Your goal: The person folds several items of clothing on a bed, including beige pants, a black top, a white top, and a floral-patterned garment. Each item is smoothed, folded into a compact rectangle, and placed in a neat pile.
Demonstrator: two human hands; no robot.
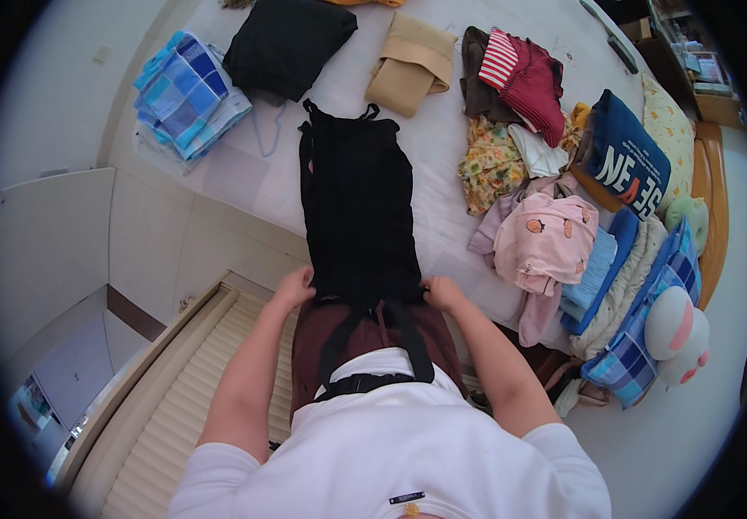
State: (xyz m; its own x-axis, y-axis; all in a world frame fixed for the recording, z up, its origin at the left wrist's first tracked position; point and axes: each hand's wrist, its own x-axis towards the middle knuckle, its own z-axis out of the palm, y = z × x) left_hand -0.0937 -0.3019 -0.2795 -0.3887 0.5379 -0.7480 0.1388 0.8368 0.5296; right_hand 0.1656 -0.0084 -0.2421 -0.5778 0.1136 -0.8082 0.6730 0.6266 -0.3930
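A black camisole-like garment (357, 207) lies lengthwise on the bed before me, its thin straps pointing away and its near edge at my waist. My left hand (295, 289) grips the near left corner of this garment, fingers curled in. At the opposite near corner, my right hand (443, 294) pinches the fabric. Beyond the straps are a folded black garment (289, 45) and a folded tan garment (412, 61). A pale blue hanger (269, 130) lies to the left of the straps.
Blue checked bedding (182, 91) is stacked at the far left. On the right are a red ribbed garment (532, 84), floral cloth (493, 156), pink clothing (542, 233), a navy garment (633, 156) bearing writing, and a plush toy (678, 337). A slatted beige panel (198, 396) stands at lower left.
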